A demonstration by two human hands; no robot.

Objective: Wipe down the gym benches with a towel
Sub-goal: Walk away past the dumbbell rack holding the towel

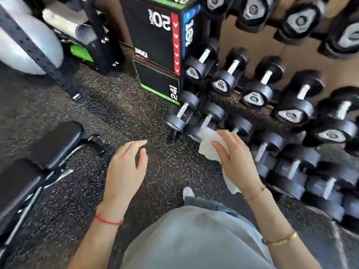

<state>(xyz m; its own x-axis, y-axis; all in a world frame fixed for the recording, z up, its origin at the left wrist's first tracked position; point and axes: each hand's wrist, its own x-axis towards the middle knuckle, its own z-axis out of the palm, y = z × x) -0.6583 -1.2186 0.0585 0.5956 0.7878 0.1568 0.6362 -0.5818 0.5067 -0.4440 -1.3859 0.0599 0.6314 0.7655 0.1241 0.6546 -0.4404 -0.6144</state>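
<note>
One black bench [38, 162] lies at nine o'clock, nearer the open, empty left hand [126, 169], while the right hand [237, 162] squeezes the white towel [208, 146].

Floor [108, 105]: dark rubber matting flecked with pale specks, running across the whole view. Standing on it: a black padded gym bench [38, 158] on a metal frame, lower left; a black perforated rack upright [38, 53], upper left; stacked black plyo boxes [157, 55] with green, red and blue edging, top centre; a tiered dumbbell rack [272, 105] along the right, loaded with black dumbbells.
</note>
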